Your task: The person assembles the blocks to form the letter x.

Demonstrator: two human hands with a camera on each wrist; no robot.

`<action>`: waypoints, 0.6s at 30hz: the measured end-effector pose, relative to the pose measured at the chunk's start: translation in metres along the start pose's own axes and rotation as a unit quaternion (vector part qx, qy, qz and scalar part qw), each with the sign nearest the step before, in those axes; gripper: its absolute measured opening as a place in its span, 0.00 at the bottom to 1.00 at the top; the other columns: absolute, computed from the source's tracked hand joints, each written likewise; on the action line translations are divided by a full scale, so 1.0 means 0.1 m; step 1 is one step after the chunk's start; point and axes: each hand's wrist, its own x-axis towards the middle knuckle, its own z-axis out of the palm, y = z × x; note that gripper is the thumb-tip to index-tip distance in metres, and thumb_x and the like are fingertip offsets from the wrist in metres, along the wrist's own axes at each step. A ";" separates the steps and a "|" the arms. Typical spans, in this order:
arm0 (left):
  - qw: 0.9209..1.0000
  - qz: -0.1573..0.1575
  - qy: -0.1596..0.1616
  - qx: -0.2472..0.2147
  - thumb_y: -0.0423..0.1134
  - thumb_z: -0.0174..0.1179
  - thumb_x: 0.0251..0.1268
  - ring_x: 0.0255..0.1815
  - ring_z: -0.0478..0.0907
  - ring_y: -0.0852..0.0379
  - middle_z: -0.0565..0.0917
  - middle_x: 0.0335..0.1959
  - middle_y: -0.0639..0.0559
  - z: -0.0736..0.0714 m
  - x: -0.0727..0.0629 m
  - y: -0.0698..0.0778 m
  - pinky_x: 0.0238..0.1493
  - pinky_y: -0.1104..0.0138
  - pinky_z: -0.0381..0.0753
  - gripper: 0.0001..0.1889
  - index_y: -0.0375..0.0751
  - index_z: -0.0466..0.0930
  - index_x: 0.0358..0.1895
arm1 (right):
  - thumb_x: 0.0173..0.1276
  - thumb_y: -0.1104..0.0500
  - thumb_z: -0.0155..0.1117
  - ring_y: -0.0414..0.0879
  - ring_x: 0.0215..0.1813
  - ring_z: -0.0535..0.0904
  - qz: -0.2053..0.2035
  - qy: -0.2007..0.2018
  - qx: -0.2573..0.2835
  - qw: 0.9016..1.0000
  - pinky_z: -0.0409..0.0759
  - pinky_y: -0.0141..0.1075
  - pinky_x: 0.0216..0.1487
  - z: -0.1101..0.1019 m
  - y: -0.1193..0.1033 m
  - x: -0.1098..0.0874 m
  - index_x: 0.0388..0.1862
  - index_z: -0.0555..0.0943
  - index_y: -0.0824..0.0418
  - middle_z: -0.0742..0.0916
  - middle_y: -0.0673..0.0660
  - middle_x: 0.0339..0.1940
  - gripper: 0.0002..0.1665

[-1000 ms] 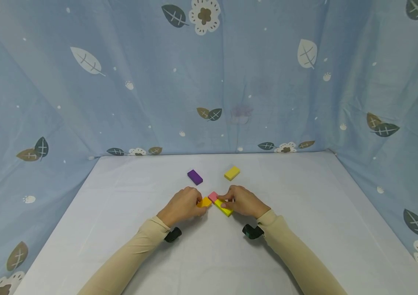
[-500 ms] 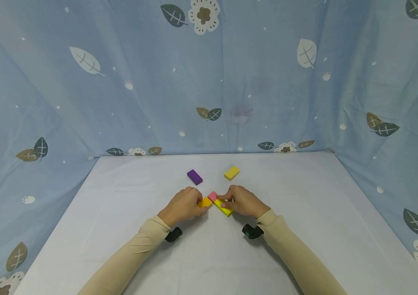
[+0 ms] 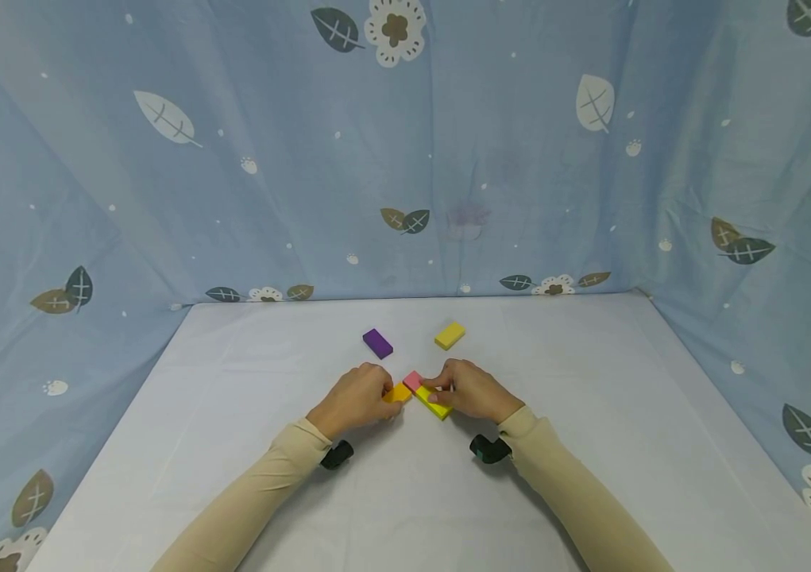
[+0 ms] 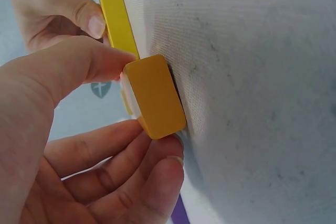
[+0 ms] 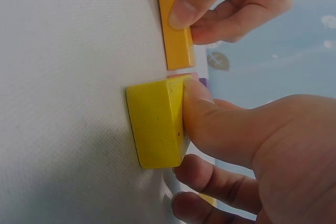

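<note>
An orange block [image 4: 156, 98] lies flat on the white table, pinched between thumb and fingers of my left hand [image 3: 360, 397]. My right hand [image 3: 473, 389] pinches a bright yellow block [image 5: 151, 125], also flat on the table. Between the two, a pink block [image 3: 414, 381] shows at the far end of the yellow one, partly covered by the right fingers. The orange block's near-right end comes close to where the pink and yellow blocks meet. Both blocks slant toward each other in the head view.
Farther back lie a purple block [image 3: 378, 343] on the left and a paler yellow block [image 3: 450, 335] on the right. A blue patterned curtain [image 3: 405, 159] hangs behind and beside the white table [image 3: 405, 508]. Dark wrist cameras [image 3: 490, 450] sit under both wrists.
The left hand has shifted very slightly right with the orange block over the last second. The right hand and the other blocks stay where they were.
</note>
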 end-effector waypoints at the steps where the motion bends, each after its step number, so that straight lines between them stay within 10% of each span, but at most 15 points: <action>1: 1.000 0.001 0.000 0.000 0.42 0.73 0.58 0.12 0.63 0.66 0.68 0.13 0.60 0.00 0.00 0.00 0.15 0.73 0.60 0.15 0.43 0.80 0.19 | 0.69 0.60 0.73 0.44 0.29 0.67 0.000 0.000 -0.001 1.000 0.60 0.29 0.28 0.00 0.00 0.00 0.59 0.86 0.60 0.82 0.52 0.30 0.20; 18: 1.000 0.012 0.002 0.009 0.42 0.71 0.57 0.14 0.59 0.65 0.66 0.13 0.61 0.00 0.01 0.01 0.16 0.72 0.56 0.16 0.43 0.78 0.17 | 0.69 0.60 0.72 0.44 0.29 0.68 0.005 0.000 -0.006 1.000 0.61 0.29 0.27 0.00 0.01 0.00 0.60 0.85 0.59 0.82 0.52 0.31 0.20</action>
